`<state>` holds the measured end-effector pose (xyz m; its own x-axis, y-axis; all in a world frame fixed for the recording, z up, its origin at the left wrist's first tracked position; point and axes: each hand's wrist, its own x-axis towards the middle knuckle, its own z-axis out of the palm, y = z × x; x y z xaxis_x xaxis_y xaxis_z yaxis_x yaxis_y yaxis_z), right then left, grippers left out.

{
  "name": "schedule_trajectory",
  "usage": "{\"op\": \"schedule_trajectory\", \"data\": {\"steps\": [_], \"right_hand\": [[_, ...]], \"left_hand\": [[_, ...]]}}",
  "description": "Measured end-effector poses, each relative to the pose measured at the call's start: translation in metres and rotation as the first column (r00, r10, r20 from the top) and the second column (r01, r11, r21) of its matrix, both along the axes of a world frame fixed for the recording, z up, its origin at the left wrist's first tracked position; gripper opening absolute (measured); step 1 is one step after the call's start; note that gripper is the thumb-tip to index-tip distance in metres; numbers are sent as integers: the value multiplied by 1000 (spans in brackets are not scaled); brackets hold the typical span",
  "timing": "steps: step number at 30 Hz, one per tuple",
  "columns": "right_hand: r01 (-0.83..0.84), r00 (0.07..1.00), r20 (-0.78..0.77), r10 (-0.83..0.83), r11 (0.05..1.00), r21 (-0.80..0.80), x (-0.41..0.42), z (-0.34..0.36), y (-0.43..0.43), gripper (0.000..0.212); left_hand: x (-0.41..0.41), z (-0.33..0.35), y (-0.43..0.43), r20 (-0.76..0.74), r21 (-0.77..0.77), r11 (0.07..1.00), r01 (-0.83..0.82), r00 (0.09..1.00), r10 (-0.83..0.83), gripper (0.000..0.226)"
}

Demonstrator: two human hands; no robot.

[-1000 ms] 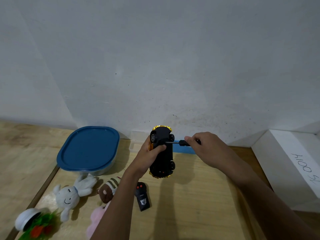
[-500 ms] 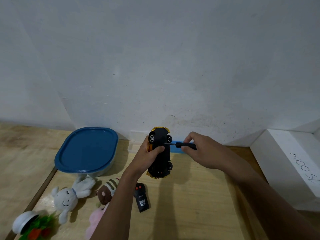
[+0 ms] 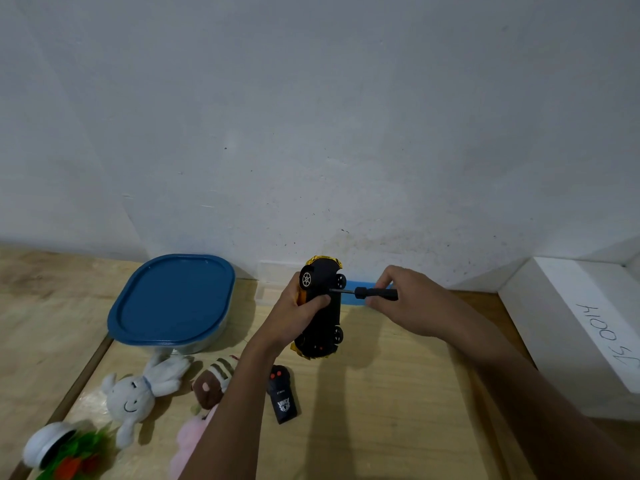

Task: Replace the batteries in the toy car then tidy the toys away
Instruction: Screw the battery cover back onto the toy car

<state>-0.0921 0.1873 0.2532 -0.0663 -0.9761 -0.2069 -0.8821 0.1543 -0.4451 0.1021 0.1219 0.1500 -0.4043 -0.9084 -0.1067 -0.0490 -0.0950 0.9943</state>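
My left hand (image 3: 298, 311) grips a yellow toy car (image 3: 321, 317) held on its side above the wooden table, its black underside and wheels facing right. My right hand (image 3: 405, 303) holds a small black-handled screwdriver (image 3: 367, 292) level, its metal tip touching the car's underside near the front wheels. A black remote control (image 3: 282, 394) lies on the table below the car. No batteries are visible.
A container with a blue lid (image 3: 173, 301) stands at the left against the wall. A white bunny plush (image 3: 138, 393), a brown plush (image 3: 211, 384), a pink plush (image 3: 188, 441) and a white-and-green toy (image 3: 52, 450) lie at the lower left. A white box (image 3: 585, 327) fills the right side.
The screwdriver handle has turned and slid a little further out of my right fingers. The car and my left hand stay almost still.
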Motion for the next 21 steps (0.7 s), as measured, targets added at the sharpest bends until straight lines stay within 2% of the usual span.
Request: {"op": "schedule_trajectory", "data": {"steps": [3,6,8,11,14,18,21], "right_hand": [[13,1000,-15,-14,998,-56,0,-1,-2,28],[31,999,-18,-32,999,-32,5,-4,-1,48],[48,998,31,-48,999,-6,5,-6,0,45],[18,999,49,-20,999,43,2,-6,2,27],[17,1000,26,-17,1000,-10,0,-8,0,26],[18,1000,-16,-19,998,-64,-1,-10,-4,45],[30,999,41,-28,999,-29,1,-12,1,33]], "left_hand": [[-1,1,0,2,-1,1000,0,1000,0,40],[-1,-1,1,14,0,1000,7,1000,-7,41],[0,-2,0,13,2,1000,3,1000,-3,41],[1,-1,2,0,10,1000,3,1000,-3,41],[1,0,3,-1,5,1000,14,1000,-14,41],[0,-1,4,-18,15,1000,9,1000,-8,42],[0,0,3,-24,13,1000,2,1000,-2,40]]}}
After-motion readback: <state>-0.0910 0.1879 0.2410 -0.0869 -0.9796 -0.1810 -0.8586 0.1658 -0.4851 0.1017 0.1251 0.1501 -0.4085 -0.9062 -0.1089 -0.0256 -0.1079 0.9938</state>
